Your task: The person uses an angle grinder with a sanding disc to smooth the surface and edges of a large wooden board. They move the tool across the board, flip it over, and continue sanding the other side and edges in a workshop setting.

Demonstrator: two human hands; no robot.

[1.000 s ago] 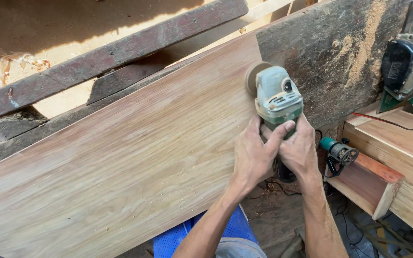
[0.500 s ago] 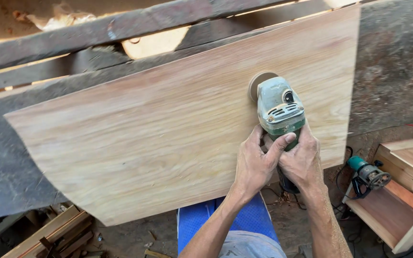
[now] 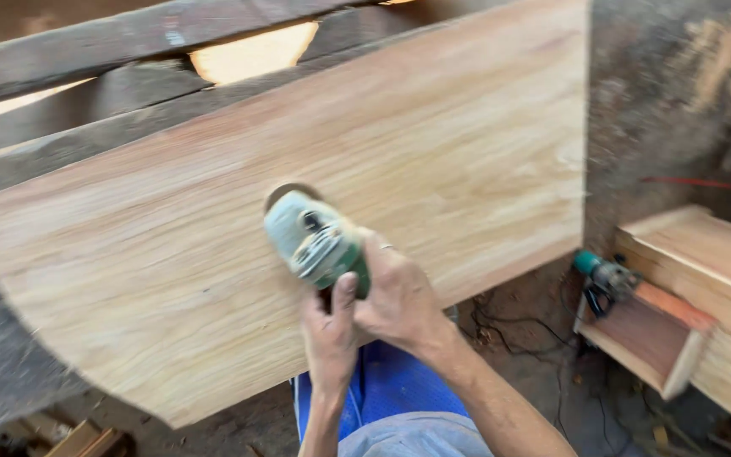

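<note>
Firmly, both hands' grip clenches the sander on the plank; open wooden box holds nothing visible.

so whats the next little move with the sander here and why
Probably sweep the sander leftward along the grain: both hands, left hand and right hand, grip it mid-board, and much of the wooden board lies to its left.

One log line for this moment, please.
left hand: grips sander | right hand: grips sander | sander: disc on board | board: lies slanted
</note>
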